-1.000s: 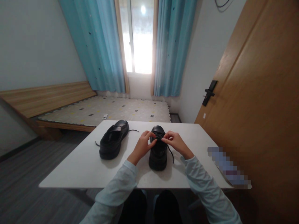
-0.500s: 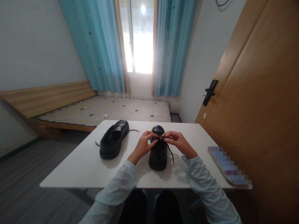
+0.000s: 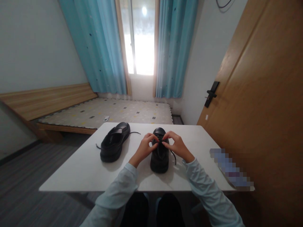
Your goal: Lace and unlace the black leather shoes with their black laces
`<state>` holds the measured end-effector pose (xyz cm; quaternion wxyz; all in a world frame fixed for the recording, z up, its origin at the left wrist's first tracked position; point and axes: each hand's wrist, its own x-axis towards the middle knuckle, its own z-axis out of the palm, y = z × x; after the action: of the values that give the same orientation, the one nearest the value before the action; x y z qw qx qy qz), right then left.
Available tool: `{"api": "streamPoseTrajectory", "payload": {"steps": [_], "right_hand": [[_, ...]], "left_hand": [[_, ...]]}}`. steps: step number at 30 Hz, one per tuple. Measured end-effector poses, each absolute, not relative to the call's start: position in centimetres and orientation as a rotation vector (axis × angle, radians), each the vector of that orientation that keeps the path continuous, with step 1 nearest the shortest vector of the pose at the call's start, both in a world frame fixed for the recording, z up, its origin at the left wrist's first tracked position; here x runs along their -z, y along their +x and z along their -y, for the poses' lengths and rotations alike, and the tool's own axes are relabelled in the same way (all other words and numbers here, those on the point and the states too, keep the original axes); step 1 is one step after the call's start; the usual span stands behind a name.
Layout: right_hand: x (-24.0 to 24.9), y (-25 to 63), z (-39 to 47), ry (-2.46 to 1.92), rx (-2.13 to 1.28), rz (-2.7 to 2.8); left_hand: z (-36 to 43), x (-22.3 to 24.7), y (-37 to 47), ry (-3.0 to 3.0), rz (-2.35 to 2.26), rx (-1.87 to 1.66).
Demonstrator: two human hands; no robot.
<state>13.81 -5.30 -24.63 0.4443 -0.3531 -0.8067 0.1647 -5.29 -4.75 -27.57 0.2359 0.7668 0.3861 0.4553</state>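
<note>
A black lace-up shoe (image 3: 159, 164) stands on the white table in front of me, its toe pointing away. My left hand (image 3: 148, 145) is at the left of the lacing, thumb and fingertips pinched on the shoelace. From the other side my right hand (image 3: 176, 143) pinches at the same lace close to the eyelets. The fingertips hide most of the lace between them. One loose lace end (image 3: 174, 157) hangs down the shoe's right side. To the left sits the second black shoe (image 3: 111, 154), tilted away to the right, with loose lace ends on both sides.
The white table (image 3: 80, 176) carries both shoes. A blurred flat item (image 3: 232, 170) lies at its right edge, beside a wooden door (image 3: 255, 94). Beyond the table is a bed (image 3: 118, 110) with a small white object (image 3: 106, 119) on it.
My right hand has moved slightly left, closer to my left hand at the lacing. The stretch of lace that stuck out past the right fingers no longer shows there.
</note>
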Motion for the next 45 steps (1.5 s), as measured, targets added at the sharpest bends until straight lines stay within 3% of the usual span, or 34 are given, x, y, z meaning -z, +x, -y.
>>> {"api": "streamPoseTrajectory", "payload": {"steps": [26, 45], "right_hand": [[25.9, 12.2, 4.8, -1.121, -0.180, 2.110], [25.3, 13.5, 4.4, -0.956, -0.484, 2.027]], "left_hand": [[4.7, 27.6, -5.0, 2.098, -1.029, -1.216], [4.8, 27.2, -5.3, 2.126, -1.072, -1.168]]}}
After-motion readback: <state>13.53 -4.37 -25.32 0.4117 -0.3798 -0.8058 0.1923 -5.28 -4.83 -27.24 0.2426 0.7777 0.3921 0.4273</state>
